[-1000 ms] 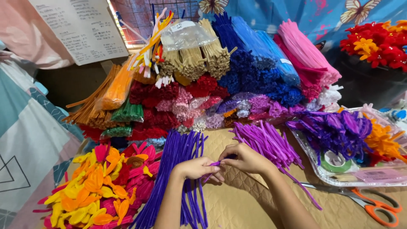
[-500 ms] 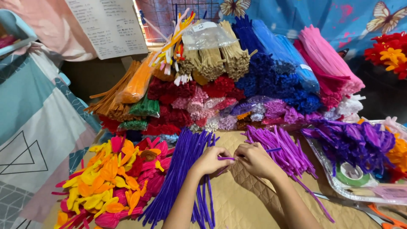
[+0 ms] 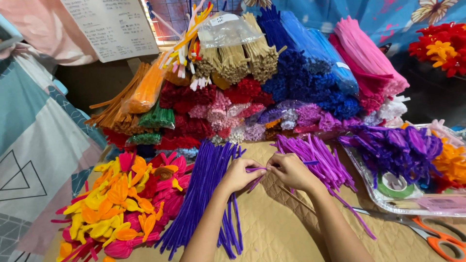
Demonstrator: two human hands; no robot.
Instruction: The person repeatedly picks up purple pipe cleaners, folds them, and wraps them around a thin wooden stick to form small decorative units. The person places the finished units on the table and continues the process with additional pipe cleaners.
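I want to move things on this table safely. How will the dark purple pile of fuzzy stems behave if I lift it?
The dark purple pile is loose, not tied, so stems would probably slide out and scatter. The stems look thin and fuzzy, so likely light and bendable; the one between the left hand and right hand seems to bend. Rolling seems unlikely.

Both hands (image 3: 269,172) together, fingertips pinched

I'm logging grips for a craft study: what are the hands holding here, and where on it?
Both hands, left hand and right hand, pinch one purple pipe cleaner between fingertips, near its middle.
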